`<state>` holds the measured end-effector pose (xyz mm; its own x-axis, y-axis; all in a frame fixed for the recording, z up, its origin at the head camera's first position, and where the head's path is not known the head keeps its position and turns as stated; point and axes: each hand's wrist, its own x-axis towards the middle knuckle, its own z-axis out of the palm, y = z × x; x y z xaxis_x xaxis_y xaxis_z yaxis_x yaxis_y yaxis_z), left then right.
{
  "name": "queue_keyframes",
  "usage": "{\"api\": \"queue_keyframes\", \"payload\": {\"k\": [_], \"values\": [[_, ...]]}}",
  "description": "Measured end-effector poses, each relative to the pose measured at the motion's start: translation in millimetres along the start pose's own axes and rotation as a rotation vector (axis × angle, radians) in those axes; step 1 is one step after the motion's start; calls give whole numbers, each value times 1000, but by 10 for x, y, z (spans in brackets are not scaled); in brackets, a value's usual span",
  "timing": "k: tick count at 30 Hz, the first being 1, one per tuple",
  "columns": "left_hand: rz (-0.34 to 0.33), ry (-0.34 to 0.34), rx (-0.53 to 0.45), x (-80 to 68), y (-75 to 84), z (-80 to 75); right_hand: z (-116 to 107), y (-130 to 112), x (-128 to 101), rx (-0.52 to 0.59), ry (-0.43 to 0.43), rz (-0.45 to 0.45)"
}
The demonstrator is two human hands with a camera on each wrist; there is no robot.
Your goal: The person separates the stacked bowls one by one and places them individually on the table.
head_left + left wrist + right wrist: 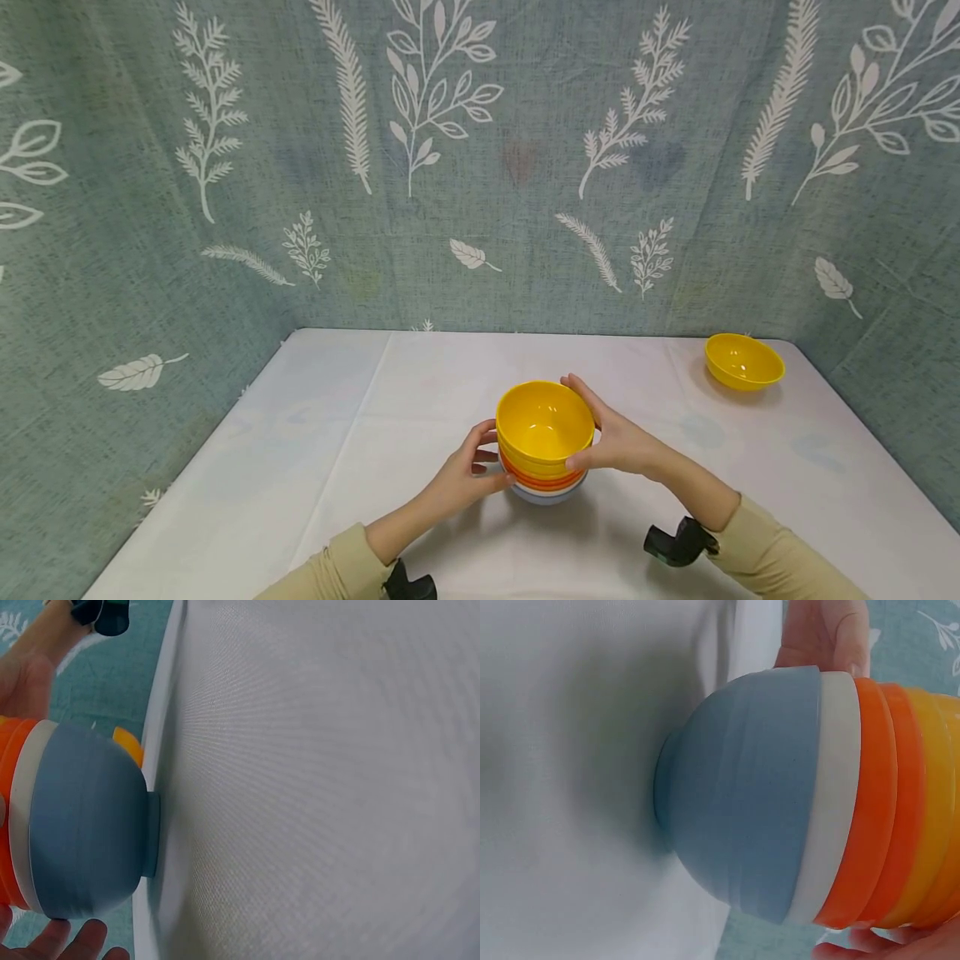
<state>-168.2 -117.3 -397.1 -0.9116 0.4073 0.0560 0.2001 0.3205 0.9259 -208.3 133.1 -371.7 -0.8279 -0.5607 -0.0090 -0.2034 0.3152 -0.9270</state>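
Observation:
A stack of nested bowls [545,454] is in front of me, near the middle of the table. On top is a glossy yellow bowl [542,427], with orange bowls [875,802] and a white one [832,799] beneath. Lowest is a blue bowl [742,787], its foot right by the tabletop. My left hand [468,475] holds the stack's left side, thumb at the front by the orange layers. My right hand [617,437] grips the upper right side, thumb on the front of the yellow bowl and fingers round behind its rim.
A separate, shallower yellow bowl [742,362] stands at the table's far right corner. White cloth covers the table [360,467]. Green-blue fabric with white leaf prints [525,167] hangs behind and along both sides.

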Motion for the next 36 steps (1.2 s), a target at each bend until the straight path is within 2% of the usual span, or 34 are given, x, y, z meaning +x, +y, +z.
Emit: {"api": "queue_keyframes", "payload": {"k": [7, 10, 19, 36], "values": [[7, 11, 18, 85, -245, 19, 16, -29, -7, -30, 20, 13], [16, 9, 18, 98, -289, 16, 29, -39, -16, -49, 38, 13], [22, 4, 28, 102, -291, 12, 65, -22, -3, -60, 82, 26], [20, 5, 23, 91, -310, 10, -27, -110, -11, -75, 95, -26]]}}
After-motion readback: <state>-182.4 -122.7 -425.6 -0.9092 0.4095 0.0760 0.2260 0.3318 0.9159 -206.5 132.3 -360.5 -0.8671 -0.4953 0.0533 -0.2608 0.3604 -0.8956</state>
